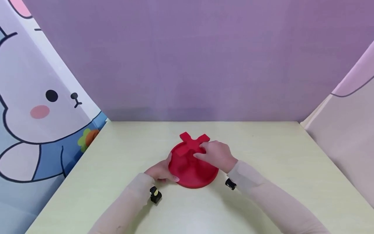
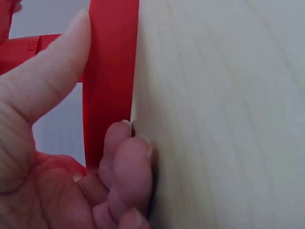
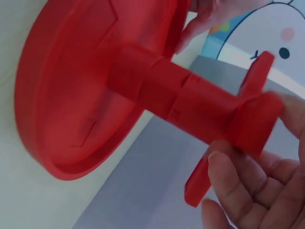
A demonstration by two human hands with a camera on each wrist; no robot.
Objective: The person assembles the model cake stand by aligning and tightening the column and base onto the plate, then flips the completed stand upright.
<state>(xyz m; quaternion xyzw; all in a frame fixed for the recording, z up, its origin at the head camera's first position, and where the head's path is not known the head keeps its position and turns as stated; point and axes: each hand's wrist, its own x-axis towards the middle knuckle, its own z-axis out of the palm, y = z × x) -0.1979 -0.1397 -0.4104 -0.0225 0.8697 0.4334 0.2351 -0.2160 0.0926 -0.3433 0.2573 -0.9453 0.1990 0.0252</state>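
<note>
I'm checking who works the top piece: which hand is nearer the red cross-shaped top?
Right. The right hand grips the cross-shaped top on its post, while the left hand holds the round red base at its rim, lower down.

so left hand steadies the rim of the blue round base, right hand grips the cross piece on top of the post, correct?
Wrong colour: the round base is red, not blue, as the head view shows. The rest holds: the left hand steadies its rim, and the right hand grips the cross piece on top of the post, seen clearly in the right wrist view.
</note>
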